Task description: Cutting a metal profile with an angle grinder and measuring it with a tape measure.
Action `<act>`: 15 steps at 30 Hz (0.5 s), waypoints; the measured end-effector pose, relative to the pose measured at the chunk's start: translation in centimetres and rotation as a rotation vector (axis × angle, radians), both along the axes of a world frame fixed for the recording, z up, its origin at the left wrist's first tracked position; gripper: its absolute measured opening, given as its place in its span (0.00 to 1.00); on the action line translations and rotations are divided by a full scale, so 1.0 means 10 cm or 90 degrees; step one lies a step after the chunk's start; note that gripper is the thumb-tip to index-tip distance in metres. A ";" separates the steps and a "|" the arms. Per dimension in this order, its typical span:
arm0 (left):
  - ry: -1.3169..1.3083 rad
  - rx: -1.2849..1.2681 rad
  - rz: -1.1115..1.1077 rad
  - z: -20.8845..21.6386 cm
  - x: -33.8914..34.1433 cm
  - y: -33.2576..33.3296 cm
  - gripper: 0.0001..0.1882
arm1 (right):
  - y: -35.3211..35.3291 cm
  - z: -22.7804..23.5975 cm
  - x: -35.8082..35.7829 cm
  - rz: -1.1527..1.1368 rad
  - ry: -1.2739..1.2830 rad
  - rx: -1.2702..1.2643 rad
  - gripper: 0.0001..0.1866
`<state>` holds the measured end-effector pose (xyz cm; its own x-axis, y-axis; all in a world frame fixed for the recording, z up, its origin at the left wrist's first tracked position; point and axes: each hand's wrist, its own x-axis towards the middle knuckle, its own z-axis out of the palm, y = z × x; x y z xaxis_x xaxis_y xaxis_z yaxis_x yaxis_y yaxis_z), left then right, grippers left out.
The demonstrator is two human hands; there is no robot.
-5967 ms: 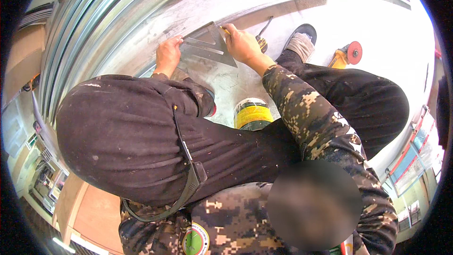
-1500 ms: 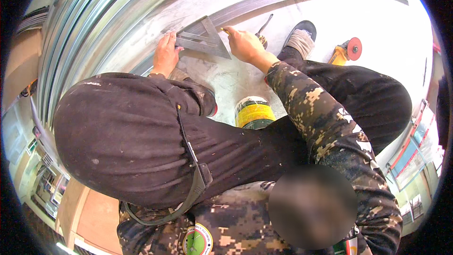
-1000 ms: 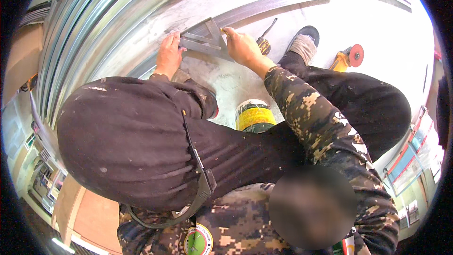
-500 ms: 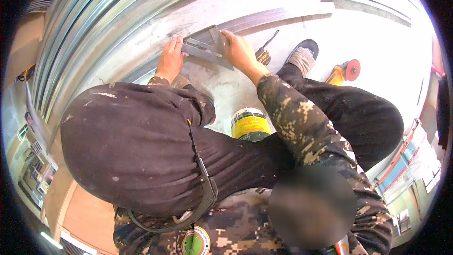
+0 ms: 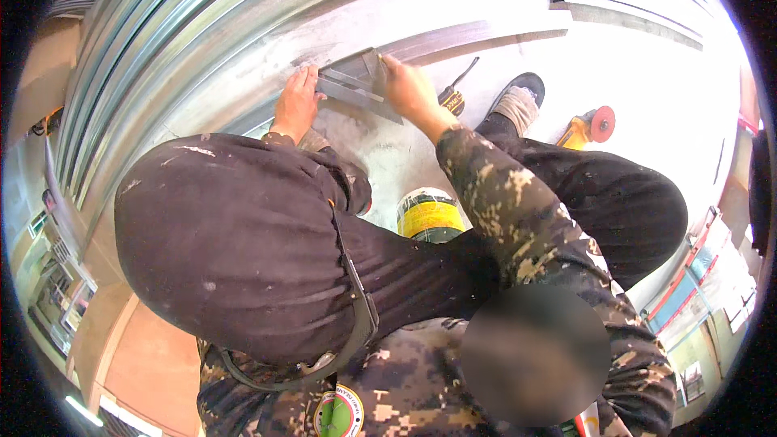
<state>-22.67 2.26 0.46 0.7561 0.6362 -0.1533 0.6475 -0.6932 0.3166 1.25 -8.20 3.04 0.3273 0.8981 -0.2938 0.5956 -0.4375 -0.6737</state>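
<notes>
A triangular metal square (image 5: 350,85) with an open slot lies across a long grey metal bar (image 5: 477,31) on the floor. My left hand (image 5: 296,105) is closed at the square's left end, thumb and fingers pressed against it and the bar. At its right edge is my right hand (image 5: 417,95), fingers bent together in a pinch by the upper corner. Motion blurs that hand slightly, and whatever is in its fingertips is too small to make out.
Long metal profiles (image 5: 162,40) run along the left, with more stock (image 5: 623,12) at the far right. A black-and-yellow tool with a strap (image 5: 451,100) lies beside my right wrist. A yellow angle grinder (image 5: 576,133) with a red disc sits farther right. Between my legs stands a yellow-banded bucket (image 5: 429,216).
My right hand has shifted very slightly at the square's right edge and is now more blurred. My left hand keeps its place on the square; the whole view has moved a little.
</notes>
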 end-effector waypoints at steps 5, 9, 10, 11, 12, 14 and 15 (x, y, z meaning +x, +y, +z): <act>-0.018 0.025 -0.004 0.00 -0.08 -0.01 0.36 | -0.44 0.06 0.13 0.038 -0.024 -0.018 0.17; -0.011 -0.014 0.041 0.09 -0.41 -0.03 0.35 | -0.08 0.12 0.46 0.091 -0.139 0.010 0.19; -0.009 -0.009 0.032 0.07 -0.43 0.01 0.34 | -0.01 0.09 0.60 0.163 -0.243 0.018 0.20; 0.008 -0.027 0.043 0.05 -0.52 0.02 0.33 | 0.10 0.10 0.68 0.164 -0.243 0.020 0.20; 0.010 -0.025 0.050 0.05 -0.59 0.03 0.33 | 0.19 0.11 0.73 0.235 -0.283 -0.008 0.21; -0.005 -0.004 0.049 0.08 -0.68 0.02 0.33 | 0.31 0.10 0.81 0.312 -0.322 -0.035 0.21; -0.003 -0.004 0.055 0.10 -0.69 0.02 0.33 | 0.34 0.08 0.85 0.371 -0.327 -0.065 0.22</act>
